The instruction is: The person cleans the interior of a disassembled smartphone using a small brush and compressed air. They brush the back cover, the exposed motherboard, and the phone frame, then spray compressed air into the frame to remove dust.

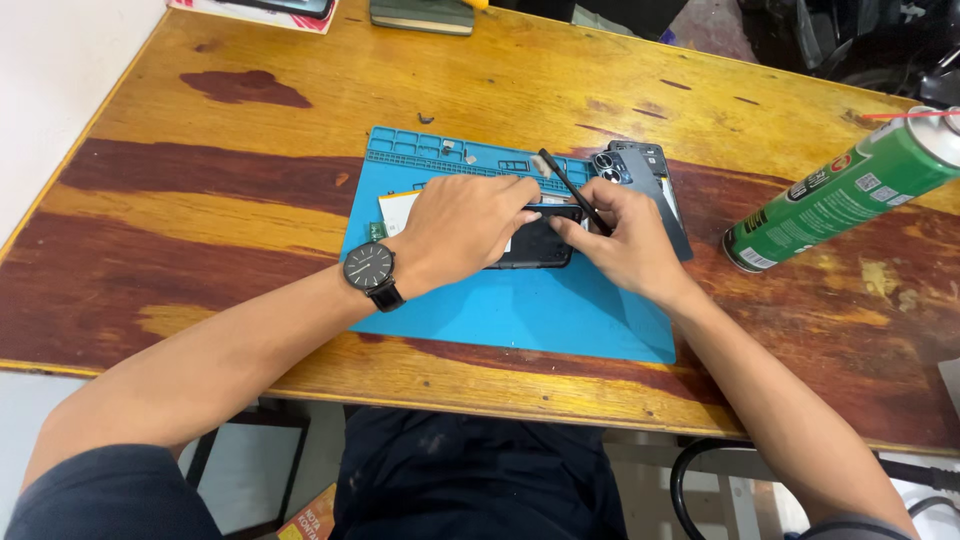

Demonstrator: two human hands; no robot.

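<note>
A dark smartphone (pixel 540 248) lies on a blue repair mat (pixel 520 310) in the middle of the wooden table. My left hand (pixel 465 225), with a black watch on its wrist, presses down on the phone's left part and grips its top edge. My right hand (pixel 625 240) holds a thin black pry tool (pixel 570 188) whose lower end meets the phone's upper right edge. The phone's detached back cover (pixel 645 175), with camera rings, lies on the mat just behind my right hand. A white flat part (pixel 397 212) peeks out from under my left hand.
A green spray can (pixel 845 195) with a red straw lies on its side at the right of the wooden table (pixel 200 200). The mat's top edge has small compartments (pixel 450 152) with tiny parts. A book and a box sit at the table's far edge.
</note>
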